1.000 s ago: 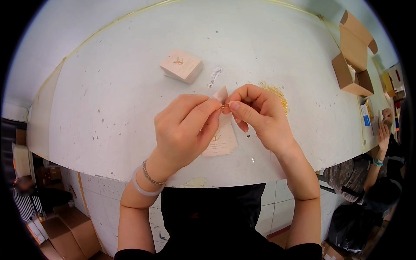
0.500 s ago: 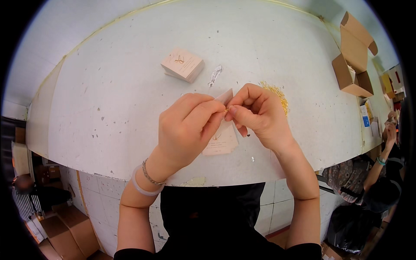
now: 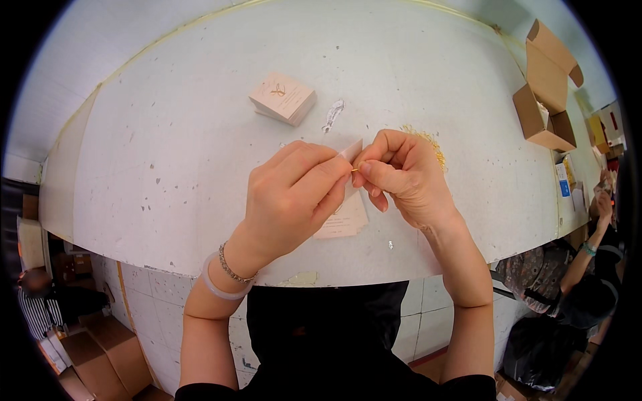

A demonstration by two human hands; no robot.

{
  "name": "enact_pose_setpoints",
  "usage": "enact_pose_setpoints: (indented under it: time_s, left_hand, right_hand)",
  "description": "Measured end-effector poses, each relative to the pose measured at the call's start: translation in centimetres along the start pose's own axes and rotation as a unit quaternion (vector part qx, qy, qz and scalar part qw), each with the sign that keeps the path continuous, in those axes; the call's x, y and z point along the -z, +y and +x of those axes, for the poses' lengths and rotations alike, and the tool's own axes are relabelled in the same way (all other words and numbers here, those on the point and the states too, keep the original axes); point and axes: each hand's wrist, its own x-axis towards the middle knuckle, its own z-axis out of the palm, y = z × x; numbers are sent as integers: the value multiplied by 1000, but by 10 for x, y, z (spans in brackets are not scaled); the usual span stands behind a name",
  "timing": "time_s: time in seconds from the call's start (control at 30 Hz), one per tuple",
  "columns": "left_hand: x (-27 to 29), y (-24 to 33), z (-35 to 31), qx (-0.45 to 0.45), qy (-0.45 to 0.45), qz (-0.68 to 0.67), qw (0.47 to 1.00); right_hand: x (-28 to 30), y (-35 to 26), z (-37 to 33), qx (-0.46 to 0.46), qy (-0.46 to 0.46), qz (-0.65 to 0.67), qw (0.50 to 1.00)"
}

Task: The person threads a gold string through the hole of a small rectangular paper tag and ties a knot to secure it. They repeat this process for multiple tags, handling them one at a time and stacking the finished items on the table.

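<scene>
My left hand and my right hand meet over the table with their fingertips pinched together. Between them shows a thin, short gold piece, whose exact kind I cannot make out. A pale card stands tilted up behind the left fingertips, which appear to grip it; its lower part is hidden. Under my hands lie several more printed pale cards, partly covered. Beside my right knuckles is a heap of small shiny gold pieces, partly hidden by that hand.
A neat stack of pale cards sits farther back, near a silvery scrap or worn patch. An open cardboard box stands at the table's right side. Other people are at the far right and far left, by brown cartons.
Both hands have shifted very slightly to the right, with the tilted card and gold piece still between the fingertips. The card stack stays in place.
</scene>
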Motion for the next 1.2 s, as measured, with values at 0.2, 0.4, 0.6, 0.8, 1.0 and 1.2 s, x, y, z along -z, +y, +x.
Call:
enact_pose_setpoints:
  time_s: [0.2,0.4,0.6,0.8,1.0,1.2]
  left_hand:
    - [-2,-1,2,-38,6,38,999]
    - [0,-2,0,-9,-15,-3,1000]
    - [5,-7,2,-1,-34,-30,999]
    - [4,-8,0,72,-24,-74,994]
    - [2,8,5,195,43,-131,971]
    - [1,11,-1,179,48,-61,981]
  right_hand:
    - [1,2,1,9,-1,-2,1000]
    - [5,-2,0,1,-21,-41,999]
    - [11,-7,0,-20,-51,20,998]
    - [13,-7,1,20,-24,21,999]
    - [-3,-4,-9,149,46,-51,986]
    - [-12,5,-10,226,113,-140,957]
